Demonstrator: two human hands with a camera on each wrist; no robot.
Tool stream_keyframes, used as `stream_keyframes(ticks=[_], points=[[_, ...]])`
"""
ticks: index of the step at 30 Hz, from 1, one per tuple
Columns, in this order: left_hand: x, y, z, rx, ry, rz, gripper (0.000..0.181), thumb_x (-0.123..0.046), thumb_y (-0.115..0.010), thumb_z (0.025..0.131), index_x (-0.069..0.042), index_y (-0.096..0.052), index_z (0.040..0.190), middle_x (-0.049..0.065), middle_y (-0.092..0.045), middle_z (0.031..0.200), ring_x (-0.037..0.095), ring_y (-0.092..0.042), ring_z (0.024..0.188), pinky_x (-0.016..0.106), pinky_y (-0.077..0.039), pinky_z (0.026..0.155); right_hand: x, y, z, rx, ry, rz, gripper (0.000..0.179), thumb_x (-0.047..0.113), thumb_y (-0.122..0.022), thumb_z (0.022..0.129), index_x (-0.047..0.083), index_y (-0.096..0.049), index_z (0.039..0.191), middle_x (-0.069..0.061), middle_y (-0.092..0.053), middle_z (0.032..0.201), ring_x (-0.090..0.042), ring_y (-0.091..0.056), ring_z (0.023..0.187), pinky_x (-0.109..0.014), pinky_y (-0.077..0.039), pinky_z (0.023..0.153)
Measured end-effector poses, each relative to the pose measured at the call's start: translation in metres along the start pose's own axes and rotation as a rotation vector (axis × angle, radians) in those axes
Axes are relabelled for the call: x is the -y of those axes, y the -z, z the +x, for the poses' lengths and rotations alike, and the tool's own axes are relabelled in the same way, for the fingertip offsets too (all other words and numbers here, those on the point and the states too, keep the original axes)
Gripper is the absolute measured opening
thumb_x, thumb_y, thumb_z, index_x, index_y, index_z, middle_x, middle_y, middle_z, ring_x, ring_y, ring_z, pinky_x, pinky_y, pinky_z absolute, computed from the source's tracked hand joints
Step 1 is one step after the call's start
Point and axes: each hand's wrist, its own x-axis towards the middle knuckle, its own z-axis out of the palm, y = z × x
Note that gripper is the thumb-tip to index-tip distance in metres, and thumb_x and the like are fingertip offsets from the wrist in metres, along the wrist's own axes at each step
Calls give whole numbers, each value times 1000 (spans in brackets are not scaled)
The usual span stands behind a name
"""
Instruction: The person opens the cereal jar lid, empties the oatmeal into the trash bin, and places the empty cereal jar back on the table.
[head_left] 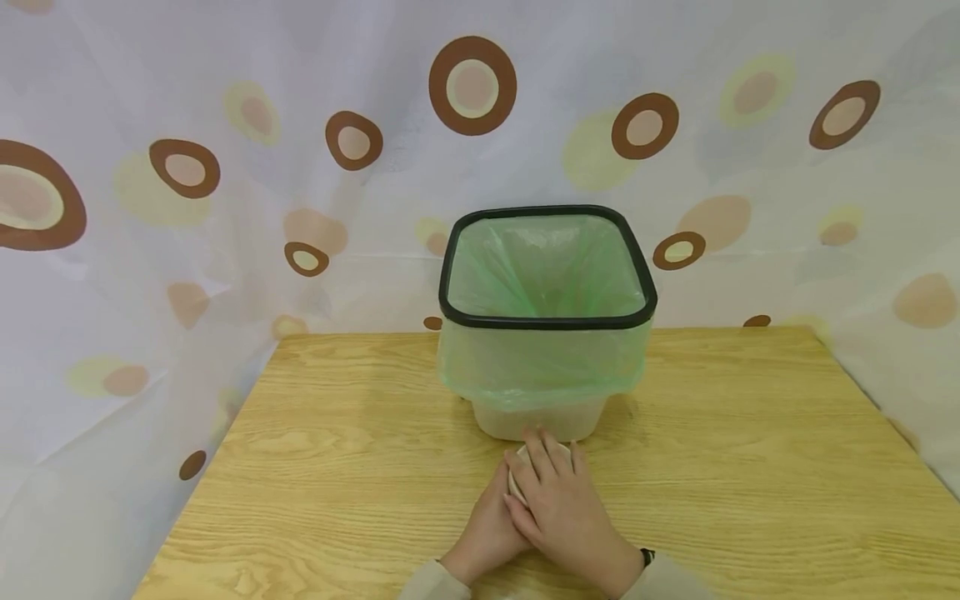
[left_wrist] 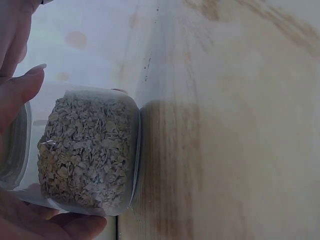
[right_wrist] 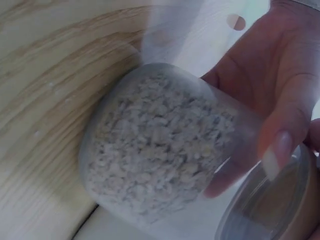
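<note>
Pale, slightly glossy sheeting (head_left: 390,200) fills the upper part of the head view and continues down both sides. Its print comprises brown-rimmed rings (head_left: 472,86) with light centres, interspersed with peach and yellow-green blotches (head_left: 712,225). A diagonal crease (head_left: 105,419) crosses it at lower left. The desk (head_left: 360,433), in yellowish wood grain, occupies the lower centre; its far edge runs horizontally at mid-frame, and its sides diverge toward the lower corners. Lighting is soft. Left wrist view: desk surface pale at right. Right wrist view: curved grain at upper left.
</note>
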Motion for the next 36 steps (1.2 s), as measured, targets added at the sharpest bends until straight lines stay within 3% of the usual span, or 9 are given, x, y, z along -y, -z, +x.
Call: stream_keyframes(ticks=[9,15,24,31,36], points=[[0,0,1,7,-3,62,87,-19,-80,81,8,-26,143,23,-40,144,35,-46,129,40,-41,104,-8,-5,0,-32,83,2,56,41,-21,106,8,-65,113,-19,-61,120,-35,-55,110,-57,-47,79],[0,0,1,9,47,-8,90,-23,-80,81,7,-24,145,21,-37,146,33,-46,129,38,-42,103,-18,-5,-1,-39,166,86,49,40,-29,105,8,-65,116,-15,-60,123,-33,-54,115,-57,-47,81],[-1,-1,2,17,54,-55,98,-21,-81,79,6,-19,149,21,-32,150,32,-43,131,36,-40,104,-30,-4,-1,-15,242,144,45,40,-33,104,11,-64,120,-10,-59,128,-28,-53,117,-53,-46,83],[0,-1,1,16,60,-131,101,-16,-82,77,8,-16,149,23,-31,150,35,-44,130,33,-41,103,-31,1,-1,66,220,215,37,36,-52,98,13,-63,125,-8,-57,133,-28,-51,122,-57,-45,84],[-2,-1,0,24,90,-101,97,-23,-81,80,5,-18,150,21,-32,150,34,-45,129,37,-43,101,-22,10,0,179,84,206,45,42,-55,97,13,-60,131,-15,-49,142,-39,-47,126,-71,-40,85]])
